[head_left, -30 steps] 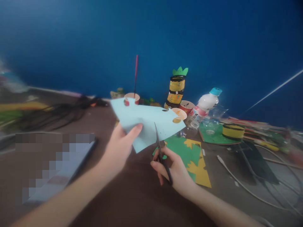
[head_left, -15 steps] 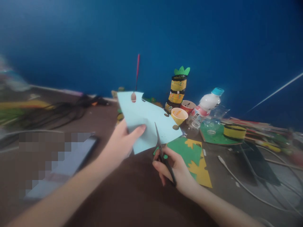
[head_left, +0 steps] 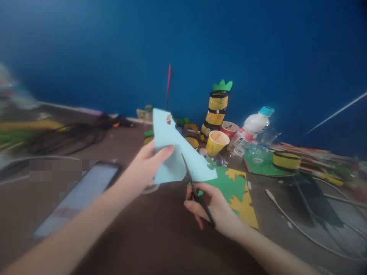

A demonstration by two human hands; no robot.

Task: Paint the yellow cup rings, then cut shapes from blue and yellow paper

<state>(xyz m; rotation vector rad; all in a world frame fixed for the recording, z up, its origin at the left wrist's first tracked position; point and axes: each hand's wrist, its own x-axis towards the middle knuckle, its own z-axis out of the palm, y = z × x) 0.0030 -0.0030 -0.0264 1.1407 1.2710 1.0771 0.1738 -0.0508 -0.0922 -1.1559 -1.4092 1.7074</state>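
Pale blue paper (head_left: 169, 160) is held up above the surface (head_left: 160, 229), its left part in the left hand (head_left: 146, 164) and its lower right part just above the right hand (head_left: 213, 204). The sheet's long axis slopes from a top corner at the upper left down to a pointed corner at the lower right, and a small hole near that top corner shows red behind it. Scissors (head_left: 189, 175) cross the front of its lower edge, their long axis slanting from handles at the lower right to a tip aimed up and left, towards the left thumb. Of the two hands, the left is closed in a pinch, thumb flat on the near face and fingers hidden behind; the right is partly curled around the scissors' dark handles. How far apart the blades stand cannot be told. Beyond the paper's right side stand a yellow cup (head_left: 213, 147) and a yellow-and-black tower (head_left: 218, 102) with a green crown, with a blue-capped bottle (head_left: 255, 124) leaning to their right. Below these, a green sheet (head_left: 233, 185) overlaps a yellow sheet (head_left: 249, 214), just beside the right hand. A phone (head_left: 86, 191) lies left of the left forearm.
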